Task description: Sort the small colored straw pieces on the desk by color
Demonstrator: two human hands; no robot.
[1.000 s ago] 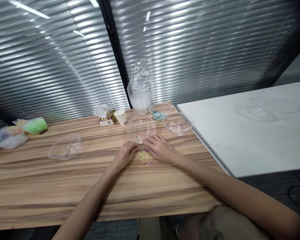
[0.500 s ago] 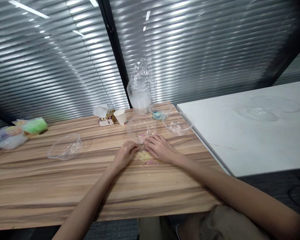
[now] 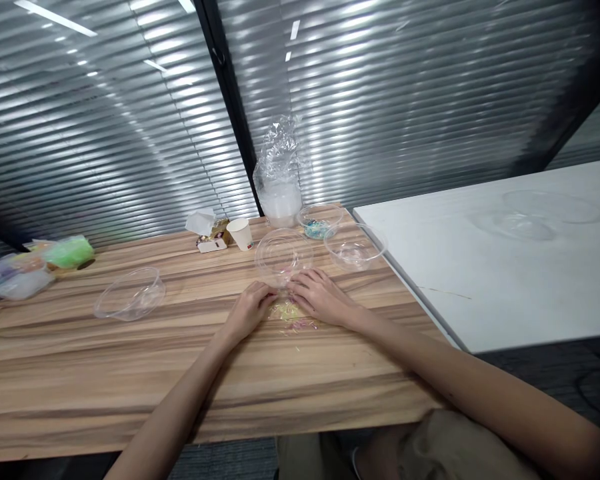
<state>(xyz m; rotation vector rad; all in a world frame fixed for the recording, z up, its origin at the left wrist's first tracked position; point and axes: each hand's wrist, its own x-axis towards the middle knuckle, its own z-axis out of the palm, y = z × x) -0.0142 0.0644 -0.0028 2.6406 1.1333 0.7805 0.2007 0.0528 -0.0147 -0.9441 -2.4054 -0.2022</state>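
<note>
A loose pile of thin yellow and pink shreds (image 3: pixel 290 315) lies on the wooden table between my two hands. My left hand (image 3: pixel 253 308) rests at the pile's left side, its fingers curled together. Whatever is at those fingertips is too small to make out. On the other side, my right hand (image 3: pixel 323 298) lies palm down with its fingers stretched and slightly apart, their tips at the pile's far edge. A clear round plastic bowl (image 3: pixel 284 235) stands just beyond my fingers, with some pinkish bits near its front side.
Further clear bowls stand at the left (image 3: pixel 100 308) and right (image 3: pixel 381 252). Another bowl (image 3: pixel 341 212) holds blue shreds. Behind are a paper cup (image 3: pixel 241 235), a tissue box (image 3: pixel 214 244) and a bagged stack (image 3: pixel 281 203). Colourful bags (image 3: pixel 55 260) lie far left; a white table (image 3: pixel 520 287) adjoins.
Both hands stay in almost the same place beside the shreds. The bowl ahead of them sits very slightly further right; nothing else visibly differs.
</note>
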